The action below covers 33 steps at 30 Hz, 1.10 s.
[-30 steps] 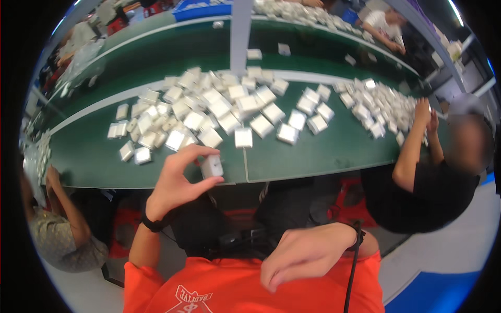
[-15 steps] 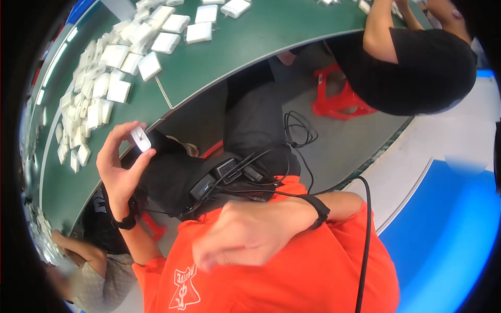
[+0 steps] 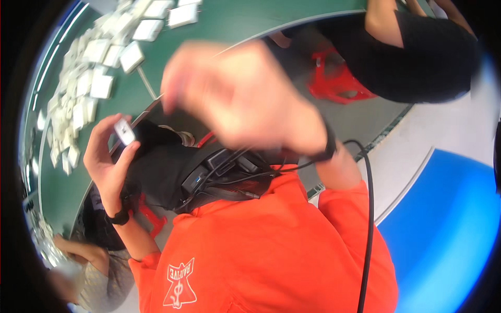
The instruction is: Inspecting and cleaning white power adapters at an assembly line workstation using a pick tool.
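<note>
My left hand point(image 3: 108, 164) pinches a small white power adapter point(image 3: 124, 132) between thumb and fingers, beside the table edge. One narrow end of the adapter faces up and shows a small dark mark, too small to make out. Raised over my lap, my right hand point(image 3: 242, 99) is smeared by motion, so its fingers cannot be read. Many similar white adapters point(image 3: 101, 86) lie heaped along the left part of the green table point(image 3: 224, 28).
A co-worker in black point(image 3: 428, 62) sits at the upper right by a red stool point(image 3: 334, 78). Another person point(image 3: 107, 276) is at the lower left. A black cable point(image 3: 369, 219) hangs down past my right arm, and wired black devices point(image 3: 222, 161) rest at my waist.
My right hand has swung up and away from my chest, now over my lap near the table edge. My left hand still holds the adapter, slightly further left in view.
</note>
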{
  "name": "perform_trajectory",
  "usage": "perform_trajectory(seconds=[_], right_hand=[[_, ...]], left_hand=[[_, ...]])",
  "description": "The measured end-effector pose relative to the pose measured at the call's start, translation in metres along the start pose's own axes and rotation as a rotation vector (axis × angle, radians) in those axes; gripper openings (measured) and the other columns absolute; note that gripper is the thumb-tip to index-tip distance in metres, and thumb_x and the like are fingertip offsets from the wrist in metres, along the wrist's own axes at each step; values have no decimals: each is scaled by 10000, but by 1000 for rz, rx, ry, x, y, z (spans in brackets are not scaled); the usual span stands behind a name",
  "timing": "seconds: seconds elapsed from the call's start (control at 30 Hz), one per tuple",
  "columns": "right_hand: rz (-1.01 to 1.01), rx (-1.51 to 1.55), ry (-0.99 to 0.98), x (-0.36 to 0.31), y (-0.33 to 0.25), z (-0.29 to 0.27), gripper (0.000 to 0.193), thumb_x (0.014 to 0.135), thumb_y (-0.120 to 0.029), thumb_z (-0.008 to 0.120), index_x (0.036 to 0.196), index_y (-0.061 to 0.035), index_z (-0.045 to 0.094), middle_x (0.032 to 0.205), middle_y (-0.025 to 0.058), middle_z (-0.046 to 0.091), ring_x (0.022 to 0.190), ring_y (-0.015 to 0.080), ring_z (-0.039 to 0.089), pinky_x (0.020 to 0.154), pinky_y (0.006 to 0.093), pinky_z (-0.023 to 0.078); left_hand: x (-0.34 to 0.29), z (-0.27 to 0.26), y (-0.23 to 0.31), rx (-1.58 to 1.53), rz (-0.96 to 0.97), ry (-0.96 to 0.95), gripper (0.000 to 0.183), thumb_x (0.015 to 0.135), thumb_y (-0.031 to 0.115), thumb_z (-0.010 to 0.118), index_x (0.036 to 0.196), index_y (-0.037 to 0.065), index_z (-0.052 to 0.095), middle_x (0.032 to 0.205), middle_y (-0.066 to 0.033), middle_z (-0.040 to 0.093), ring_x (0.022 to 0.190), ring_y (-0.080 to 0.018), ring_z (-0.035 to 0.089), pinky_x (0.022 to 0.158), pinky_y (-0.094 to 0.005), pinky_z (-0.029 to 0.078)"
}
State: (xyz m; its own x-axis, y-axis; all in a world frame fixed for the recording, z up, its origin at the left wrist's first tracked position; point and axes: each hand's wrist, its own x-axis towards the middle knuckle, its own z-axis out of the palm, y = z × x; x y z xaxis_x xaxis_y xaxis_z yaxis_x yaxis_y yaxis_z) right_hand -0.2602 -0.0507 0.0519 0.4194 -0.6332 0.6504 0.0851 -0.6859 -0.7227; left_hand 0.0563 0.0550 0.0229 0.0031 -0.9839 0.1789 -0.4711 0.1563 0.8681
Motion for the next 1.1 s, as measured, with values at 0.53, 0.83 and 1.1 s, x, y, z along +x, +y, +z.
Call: perform_trajectory(seconds=[0.53, 0.83, 1.1], right_hand=[[345, 203, -174, 135, 55, -48, 274, 1204, -278, 544, 1079, -60, 653, 695, -125, 322, 561, 4, 267, 526, 227, 197], [440, 265, -244, 126, 57, -61, 315, 1220, -211, 472, 1281, 68, 606, 813, -67, 285, 688, 51, 263, 638, 261, 220], [230, 240, -504, 75, -4, -28, 284, 1218, -209, 397, 1134, -8, 580, 801, -33, 374, 626, 75, 282, 603, 295, 241]], left_hand=[[34, 9, -2, 254, 167, 171, 522, 874, 52, 887, 1375, 48, 743, 1309, -32, 798, 976, -147, 621, 995, -302, 520], [44, 8, -11, 195, 301, 321, 434, 861, 51, 850, 1281, 50, 742, 1232, -118, 758, 1103, -286, 696, 957, -366, 544], [32, 3, -3, 367, 453, 348, 429, 817, 60, 829, 1240, 63, 757, 1274, -149, 747, 1234, -325, 664, 1078, -417, 494]])
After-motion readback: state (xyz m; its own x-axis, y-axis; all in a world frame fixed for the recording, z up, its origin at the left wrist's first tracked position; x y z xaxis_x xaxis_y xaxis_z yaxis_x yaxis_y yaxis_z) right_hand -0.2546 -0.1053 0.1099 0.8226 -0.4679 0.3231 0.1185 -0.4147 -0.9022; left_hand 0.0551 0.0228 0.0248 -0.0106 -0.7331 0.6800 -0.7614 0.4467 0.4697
